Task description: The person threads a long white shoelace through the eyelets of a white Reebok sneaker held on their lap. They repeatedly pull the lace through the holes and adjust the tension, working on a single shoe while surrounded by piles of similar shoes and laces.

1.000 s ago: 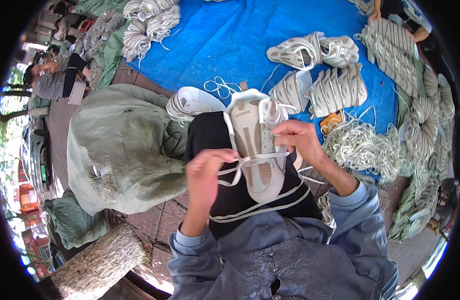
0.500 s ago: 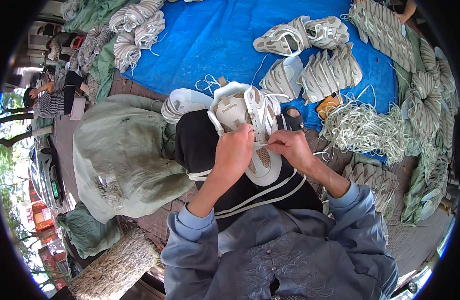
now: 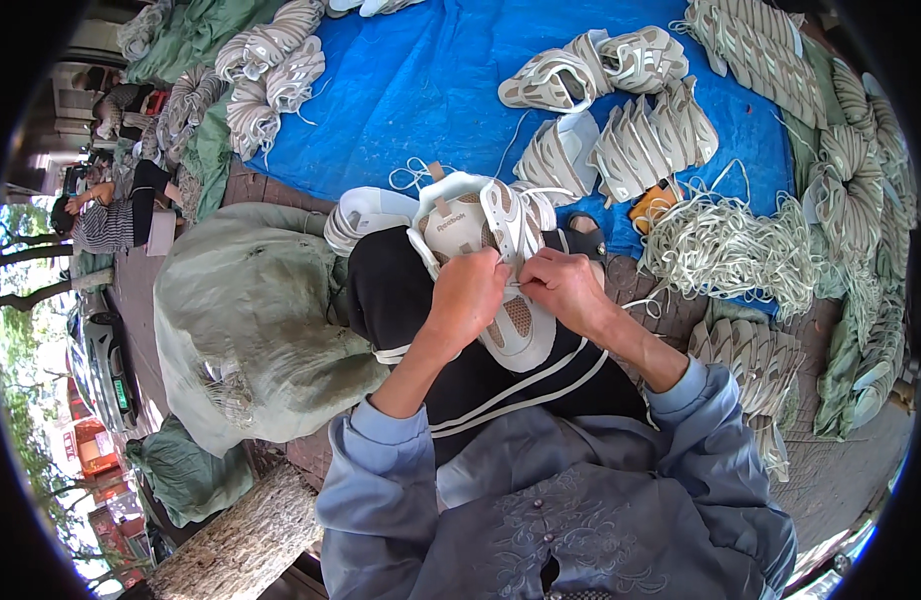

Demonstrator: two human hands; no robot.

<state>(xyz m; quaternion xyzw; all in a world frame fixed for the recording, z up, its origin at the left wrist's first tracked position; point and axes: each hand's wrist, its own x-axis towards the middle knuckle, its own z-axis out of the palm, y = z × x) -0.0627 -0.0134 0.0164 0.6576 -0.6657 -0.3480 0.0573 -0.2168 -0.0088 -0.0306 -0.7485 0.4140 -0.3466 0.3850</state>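
A beige and white sneaker upper (image 3: 517, 345) lies across my black-trousered lap, its toe toward me. My left hand (image 3: 467, 298) is closed at the lacing edge, its fingertips pinching the upper. On the other side of the lacing, my right hand (image 3: 568, 293) is closed too, thumb and finger pinched on a thin white shoelace at the eyelets. The fingers partly hide the lace and the eyelets. Just left of this upper rests another upper (image 3: 368, 217), mostly white.
A blue tarp (image 3: 410, 90) spreads ahead, bearing stacked uppers (image 3: 652, 145). At right lies a tangled heap of white laces (image 3: 730, 255), with more stacks (image 3: 745, 355) nearer me. A grey-green sack (image 3: 255, 320) bulges at left, near a tree trunk (image 3: 240, 535). Another person (image 3: 110, 215) sits far left.
My right hand has moved slightly left and up, closer to my left hand. The stretch of lace seen between the hands has shortened. The whole view has shifted slightly.
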